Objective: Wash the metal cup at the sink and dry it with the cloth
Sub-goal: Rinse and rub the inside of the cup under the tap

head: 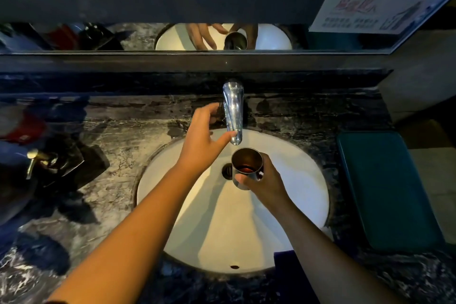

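Right hand (265,181) clamped round metal cup (246,168), fingers (243,177) wrapped on its side; cup held upright over white sink (303,180), just below chrome faucet (233,112) spout, near drain (226,170). Left hand (201,142) empty, fingers spread apart, fingertips touching the spout. Teal cloth (387,190) lay folded on dark marble desk (118,135) right of basin. Hands and cup reflected in mirror (222,37) above.

Cup (247,168) over sink (296,180), below faucet (233,111), tray (387,187) right of sink
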Motion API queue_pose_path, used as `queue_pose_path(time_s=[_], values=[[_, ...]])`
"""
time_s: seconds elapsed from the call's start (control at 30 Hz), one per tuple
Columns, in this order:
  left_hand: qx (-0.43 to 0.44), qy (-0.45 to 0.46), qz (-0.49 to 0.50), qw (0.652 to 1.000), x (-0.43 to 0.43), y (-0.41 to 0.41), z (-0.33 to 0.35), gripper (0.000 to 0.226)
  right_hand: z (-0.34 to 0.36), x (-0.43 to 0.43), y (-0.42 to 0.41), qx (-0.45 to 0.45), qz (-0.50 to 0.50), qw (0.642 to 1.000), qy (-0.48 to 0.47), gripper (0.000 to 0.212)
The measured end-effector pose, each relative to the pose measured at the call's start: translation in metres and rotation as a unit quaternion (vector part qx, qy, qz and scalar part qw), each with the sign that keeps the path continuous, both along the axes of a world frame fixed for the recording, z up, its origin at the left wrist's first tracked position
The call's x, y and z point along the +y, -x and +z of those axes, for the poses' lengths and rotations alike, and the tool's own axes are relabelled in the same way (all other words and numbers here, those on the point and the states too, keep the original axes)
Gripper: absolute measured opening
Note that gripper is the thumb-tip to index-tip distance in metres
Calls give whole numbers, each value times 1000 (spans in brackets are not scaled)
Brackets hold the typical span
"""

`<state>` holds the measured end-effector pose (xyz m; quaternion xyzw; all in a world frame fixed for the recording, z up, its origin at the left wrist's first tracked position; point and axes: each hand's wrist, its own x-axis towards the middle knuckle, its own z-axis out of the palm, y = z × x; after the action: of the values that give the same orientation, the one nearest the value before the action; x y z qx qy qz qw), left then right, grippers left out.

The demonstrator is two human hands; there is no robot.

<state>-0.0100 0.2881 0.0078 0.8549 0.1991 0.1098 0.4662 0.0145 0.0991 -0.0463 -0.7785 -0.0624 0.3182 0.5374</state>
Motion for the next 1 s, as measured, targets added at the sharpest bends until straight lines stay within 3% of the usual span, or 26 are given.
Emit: queue_pose_path(time_s=[0.23, 0.43, 0.63, 0.83, 1.0], values=[[41, -63, -106, 992, 12, -35, 6, 108, 4, 3, -7, 1, 2, 1000, 0, 60], [72, -40, -164, 983, 19, -44, 6, 117, 5, 5, -10, 6, -4, 1000, -8, 64], [70, -36, -149, 986, 17, -46, 2, 125, 2, 5, -12, 10, -1, 1000, -2, 72], [47, -36, -86, 995, 5, -37, 7, 113, 0, 3, -12, 10, -3, 1000, -7, 73], [34, 0, 25, 999, -9, -23, 5, 75, 0, 1, -11, 11, -2, 1000, 2, 68]])
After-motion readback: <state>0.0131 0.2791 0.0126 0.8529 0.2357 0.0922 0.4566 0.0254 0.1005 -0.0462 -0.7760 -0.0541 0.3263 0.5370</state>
